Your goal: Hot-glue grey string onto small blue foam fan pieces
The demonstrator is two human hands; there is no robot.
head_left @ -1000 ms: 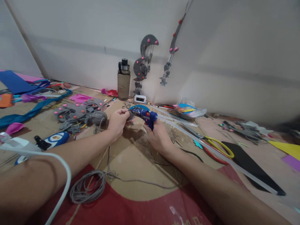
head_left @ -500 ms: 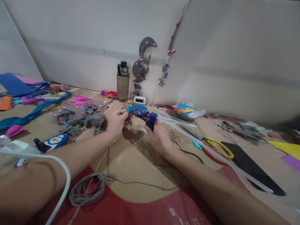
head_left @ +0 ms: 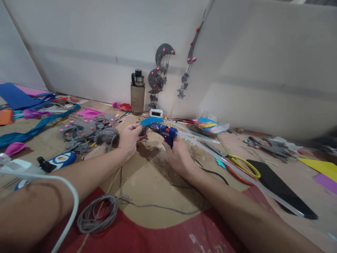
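Observation:
My right hand (head_left: 178,154) is wrapped round the grip of a blue glue gun (head_left: 165,131) with a long clear glue stick (head_left: 237,173) trailing out of its back. The gun's nozzle points left at a small grey felt piece (head_left: 144,131) pinched in my left hand (head_left: 129,138). A blue crescent-shaped cutout (head_left: 151,121) lies just behind the two hands. Both hands hover low over the cardboard floor covering (head_left: 147,182).
A grey yarn ball (head_left: 109,134) and grey felt shapes with pink dots (head_left: 79,129) lie to the left. A water bottle (head_left: 137,93) and small clock (head_left: 156,112) stand by the wall. Yellow-handled scissors (head_left: 238,162), a black sheet (head_left: 279,186) and a coil of grey cord (head_left: 97,212) lie nearby.
The view has shifted slightly; my hands keep the glue gun's nozzle against the grey piece, drifting a little up and left.

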